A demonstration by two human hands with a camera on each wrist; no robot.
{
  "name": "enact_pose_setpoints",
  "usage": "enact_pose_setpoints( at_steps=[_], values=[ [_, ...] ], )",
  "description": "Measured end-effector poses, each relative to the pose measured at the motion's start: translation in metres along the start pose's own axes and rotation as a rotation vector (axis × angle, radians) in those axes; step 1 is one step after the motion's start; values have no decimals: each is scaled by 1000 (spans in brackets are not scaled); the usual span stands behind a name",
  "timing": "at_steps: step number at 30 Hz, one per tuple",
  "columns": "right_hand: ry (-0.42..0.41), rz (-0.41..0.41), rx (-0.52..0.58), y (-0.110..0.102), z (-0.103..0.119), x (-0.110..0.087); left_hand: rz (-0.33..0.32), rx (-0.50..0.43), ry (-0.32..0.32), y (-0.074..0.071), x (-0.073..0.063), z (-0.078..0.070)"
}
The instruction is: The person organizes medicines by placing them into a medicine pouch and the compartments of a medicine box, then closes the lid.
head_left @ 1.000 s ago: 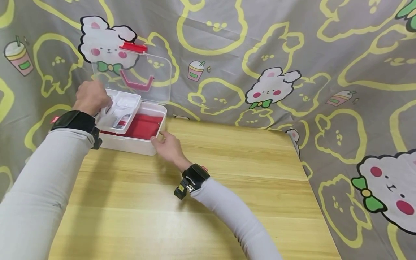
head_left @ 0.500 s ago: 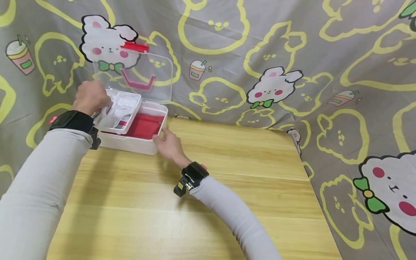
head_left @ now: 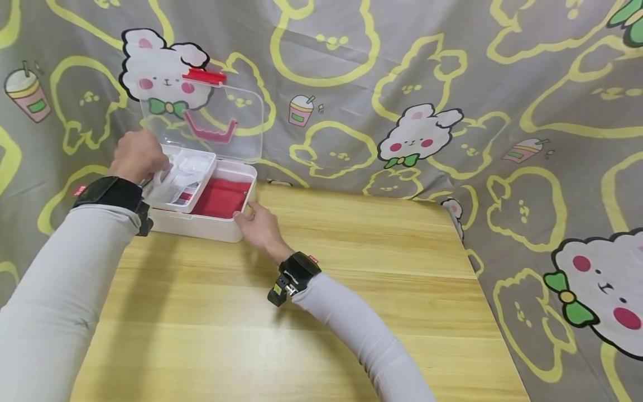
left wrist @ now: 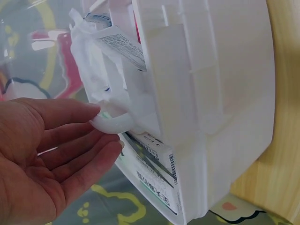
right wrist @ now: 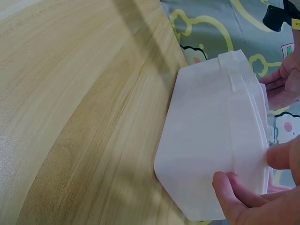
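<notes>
My left hand point(head_left: 139, 156) pinches the white curved handle point(left wrist: 115, 123) of a white inner tray point(head_left: 204, 180), thumb on one side and fingers on the other. The tray sits in the left part of a white plastic box point(head_left: 201, 226). Inside the tray are clear and white packets point(left wrist: 119, 44) and a printed package with a barcode point(left wrist: 152, 171). A flat red fabric item point(head_left: 221, 198) lies in the box to the tray's right. My right hand point(head_left: 261, 228) grips the box's front right corner, thumb at the rim and fingers against the outer wall point(right wrist: 201, 140).
The box's clear lid point(head_left: 246, 120) stands open at the back, with a red latch point(head_left: 203, 76) and a pink-red handle point(head_left: 213, 134). A patterned grey cloth point(head_left: 341, 56) hangs behind and beside the wooden table point(head_left: 301, 346).
My left hand and the tray have come down slightly relative to the box. My right hand keeps its grip on the box corner.
</notes>
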State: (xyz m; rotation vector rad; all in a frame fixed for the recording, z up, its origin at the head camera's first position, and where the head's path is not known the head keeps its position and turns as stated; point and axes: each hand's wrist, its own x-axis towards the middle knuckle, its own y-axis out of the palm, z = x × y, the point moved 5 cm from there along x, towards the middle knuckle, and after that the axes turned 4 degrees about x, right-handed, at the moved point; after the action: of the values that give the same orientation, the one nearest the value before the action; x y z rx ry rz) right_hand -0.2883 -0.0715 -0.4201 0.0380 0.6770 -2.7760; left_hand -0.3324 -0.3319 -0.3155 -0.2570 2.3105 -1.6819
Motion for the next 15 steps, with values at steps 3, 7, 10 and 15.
enact_pose_setpoints(
  at_steps=[3, 7, 10, 15],
  values=[
    [-3, 1, -2, 1, 0, 0, 4, -1, 2, 5, 0, 3],
    [4, 4, -7, 2, -1, 0, 4, 17, 10, 11, 1, 5],
    [9, 7, -9, 3, -2, 0, -11, 37, 16, 13, 2, 5],
    [19, 4, -5, 2, -3, 0, -17, 31, 19, 14, 4, 5]
  ],
)
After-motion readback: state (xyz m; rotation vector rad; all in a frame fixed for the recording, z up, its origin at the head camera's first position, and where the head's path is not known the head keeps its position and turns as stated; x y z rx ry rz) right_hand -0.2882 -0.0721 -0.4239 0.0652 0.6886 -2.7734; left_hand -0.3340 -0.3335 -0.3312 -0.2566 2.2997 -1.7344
